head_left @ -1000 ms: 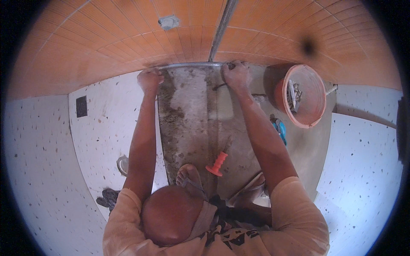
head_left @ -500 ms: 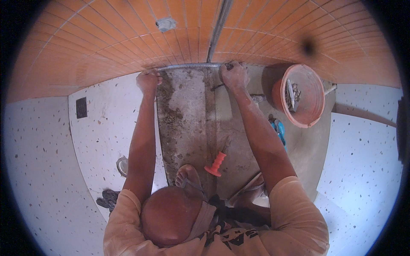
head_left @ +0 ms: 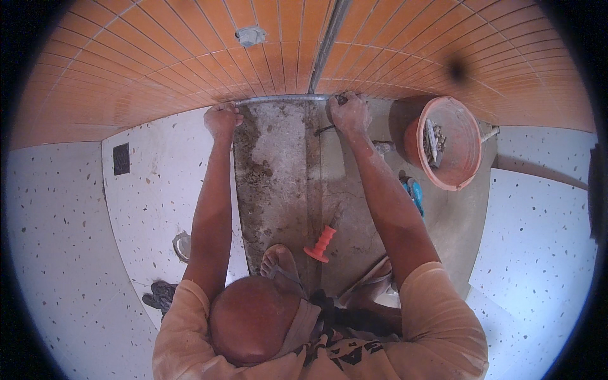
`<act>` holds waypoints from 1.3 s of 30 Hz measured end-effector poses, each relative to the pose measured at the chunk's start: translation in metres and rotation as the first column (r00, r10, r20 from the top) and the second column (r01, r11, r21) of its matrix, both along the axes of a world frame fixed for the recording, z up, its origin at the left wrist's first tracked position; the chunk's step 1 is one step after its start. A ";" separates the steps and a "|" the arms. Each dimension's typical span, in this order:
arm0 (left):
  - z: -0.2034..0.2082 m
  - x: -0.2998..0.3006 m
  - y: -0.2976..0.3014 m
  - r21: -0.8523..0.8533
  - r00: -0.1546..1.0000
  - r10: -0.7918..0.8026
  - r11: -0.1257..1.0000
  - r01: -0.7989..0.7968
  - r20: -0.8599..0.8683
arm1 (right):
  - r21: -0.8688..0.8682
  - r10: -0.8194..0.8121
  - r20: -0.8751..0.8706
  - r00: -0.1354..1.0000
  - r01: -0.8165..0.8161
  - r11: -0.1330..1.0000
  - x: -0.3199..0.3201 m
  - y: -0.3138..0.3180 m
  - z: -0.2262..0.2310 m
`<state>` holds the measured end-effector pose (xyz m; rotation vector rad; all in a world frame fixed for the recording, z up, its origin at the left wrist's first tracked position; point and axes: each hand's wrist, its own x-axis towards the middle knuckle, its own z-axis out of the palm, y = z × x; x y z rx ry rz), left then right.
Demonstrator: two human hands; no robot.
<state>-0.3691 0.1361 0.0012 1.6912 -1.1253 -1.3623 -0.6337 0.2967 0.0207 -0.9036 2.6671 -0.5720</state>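
Note:
My left hand (head_left: 222, 119) is closed at the base of the orange wall, on the edge of the white speckled floor tile (head_left: 166, 190). My right hand (head_left: 351, 115) is closed at the same wall, around a small dark object. Between both hands a thin pale strip, seemingly the blade of a tape measure (head_left: 278, 98), runs along the foot of the wall. It spans the untiled, rough floor strip (head_left: 278, 145). A thin dark rod (head_left: 325, 128) lies just beside my right wrist. Nearer me, a chisel with a red ribbed grip (head_left: 323, 244) lies on the bare floor.
A reddish bucket (head_left: 476, 152) with tools and scraps inside stands right of my right arm. Next to that forearm lies a blue tool (head_left: 413, 192). A square dark drain (head_left: 121, 159), a round pipe opening (head_left: 182, 246) and a crumpled black thing (head_left: 160, 296) are on the left.
Both hands stay at the wall with the strip between them. The view has shifted very slightly; nothing else visibly moves.

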 end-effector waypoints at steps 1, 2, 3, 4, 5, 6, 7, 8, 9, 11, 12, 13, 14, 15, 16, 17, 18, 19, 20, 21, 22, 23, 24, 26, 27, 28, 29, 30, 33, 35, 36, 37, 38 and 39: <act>-0.001 0.001 0.000 -0.002 1.000 0.001 1.000 -0.001 0.004 | -0.004 0.008 -0.008 1.000 -0.008 1.000 0.001 0.000 0.001; -0.001 0.002 -0.001 -0.003 1.000 0.002 1.000 -0.002 0.008 | -0.008 0.015 -0.015 1.000 -0.015 1.000 0.003 0.000 0.002; -0.001 0.003 -0.001 0.000 1.000 0.005 1.000 -0.005 0.009 | -0.012 0.023 -0.022 0.999 -0.023 1.000 0.004 -0.001 0.004; -0.001 0.002 -0.001 0.004 1.000 0.005 1.000 -0.005 0.007 | -0.014 0.019 -0.013 1.000 -0.020 1.000 0.003 0.000 0.003; 0.000 0.001 0.000 0.008 1.000 0.006 1.000 -0.006 0.006 | -0.015 0.017 -0.004 1.000 -0.017 1.000 0.002 0.000 0.003; 0.001 0.000 0.000 0.003 1.000 0.001 1.000 -0.001 0.012 | -0.017 0.014 0.005 1.000 -0.014 1.000 0.001 0.000 0.003; 0.000 0.000 0.000 -0.005 1.000 -0.002 1.000 0.002 0.020 | -0.015 0.012 0.004 1.000 -0.012 1.000 0.001 0.000 0.003; 0.000 0.000 0.000 -0.012 1.000 -0.005 1.000 0.006 0.027 | -0.013 0.011 0.002 1.000 -0.011 1.000 0.001 0.000 0.004; 0.000 0.000 0.000 -0.012 1.000 -0.003 1.000 0.003 0.024 | -0.011 0.010 0.001 1.000 -0.010 1.000 0.001 0.000 0.005; -0.002 0.002 0.000 -0.008 1.000 0.006 1.000 -0.006 0.021 | -0.016 0.013 0.005 1.000 -0.013 1.000 0.004 -0.001 0.007; -0.003 0.003 0.000 -0.005 1.000 0.012 1.000 -0.012 0.017 | -0.018 0.015 0.008 1.000 -0.015 1.000 0.006 -0.001 0.008; -0.002 0.002 0.000 -0.005 1.000 0.015 1.000 -0.015 0.008 | -0.021 0.016 0.006 1.000 -0.015 1.000 0.004 -0.001 0.006; -0.002 0.001 0.000 -0.004 1.000 0.019 1.000 -0.019 0.000 | -0.023 0.016 0.005 1.000 -0.016 1.000 0.003 0.000 0.004; -0.001 0.000 0.000 -0.006 1.000 0.014 1.000 -0.014 -0.007 | -0.025 0.017 0.003 1.000 -0.017 1.000 0.001 0.001 0.002; -0.002 0.001 0.000 -0.011 1.000 0.012 1.000 -0.012 -0.011 | -0.026 0.013 0.008 1.000 -0.013 1.000 0.002 0.000 0.003; -0.003 0.003 -0.001 -0.015 1.000 0.010 1.000 -0.010 -0.016 | -0.027 0.009 0.012 1.000 -0.008 1.000 0.002 0.000 0.003; -0.004 0.004 -0.001 -0.016 1.000 0.011 1.000 -0.011 -0.001 | -0.026 0.004 0.017 1.000 -0.004 1.000 0.003 0.000 0.003; -0.004 0.004 -0.001 -0.018 1.000 0.013 1.000 -0.012 0.011 | -0.026 0.008 -0.004 1.000 -0.008 1.000 0.004 0.000 0.004; -0.003 0.003 -0.001 -0.019 1.000 0.014 1.000 -0.013 0.024 | -0.024 0.011 -0.026 1.000 -0.011 1.000 0.005 0.000 0.005; -0.003 0.003 -0.001 -0.016 1.000 0.015 1.000 -0.015 0.005 | -0.023 0.014 -0.047 0.999 -0.015 1.000 0.006 0.001 0.006; -0.003 0.002 0.001 -0.015 1.000 0.015 1.000 -0.015 -0.016 | -0.025 0.016 -0.040 0.999 -0.017 1.000 0.005 0.002 0.006; -0.002 0.000 0.002 -0.012 0.999 0.015 1.000 -0.015 -0.037 | -0.026 0.018 -0.033 0.999 -0.019 0.999 0.003 0.004 0.006; -0.001 -0.001 0.003 -0.018 1.000 0.001 1.000 -0.001 -0.030 | -0.027 0.020 -0.026 0.999 -0.021 0.999 0.001 0.006 0.006; -0.004 0.002 0.002 -0.038 1.000 -0.020 0.999 0.019 -0.010 | -0.049 0.088 -0.073 0.993 -0.092 0.995 0.002 0.009 0.009; -0.006 0.003 0.001 -0.040 1.000 -0.029 0.999 0.028 -0.012 | -0.059 0.123 -0.098 0.988 -0.129 0.990 0.002 0.012 0.012; -0.006 0.006 0.001 -0.043 0.999 -0.036 0.998 0.035 -0.013 | -0.093 0.156 -0.060 0.986 -0.162 0.983 0.000 0.015 0.013; -0.005 0.009 -0.001 -0.047 0.999 -0.041 0.998 0.040 -0.013 | -0.128 0.193 -0.023 0.981 -0.195 0.973 -0.004 0.019 0.015; -0.005 0.011 -0.001 -0.070 0.997 -0.066 0.996 0.063 -0.047 | -0.164 0.233 0.012 0.972 -0.228 0.960 -0.007 0.022 0.018; 0.004 0.023 0.014 -0.131 0.986 -0.110 0.987 0.094 -0.124 | 0.077 0.249 0.217 0.944 -0.271 0.959 0.003 0.035 0.036; 0.022 0.018 0.030 -0.173 0.977 -0.117 0.981 0.085 -0.181 | 0.029 0.298 0.283 0.912 -0.319 0.947 -0.002 0.049 0.050; 0.032 0.019 0.038 -0.197 0.974 -0.135 0.975 0.098 -0.182 | 0.001 0.330 0.318 0.889 -0.349 0.937 -0.004 0.055 0.057; 0.045 0.015 0.050 -0.219 0.966 -0.153 0.970 0.107 -0.207 | -0.046 0.360 0.306 0.881 -0.364 0.930 -0.010 0.063 0.064; 0.063 0.008 0.064 -0.238 0.956 -0.174 0.964 0.117 -0.236 | -0.086 0.385 0.292 0.875 -0.377 0.922 -0.020 0.074 0.068; 0.081 0.002 0.076 -0.256 0.945 -0.193 0.959 0.124 -0.264 | -0.049 0.381 0.340 0.860 -0.389 0.920 -0.033 0.087 0.071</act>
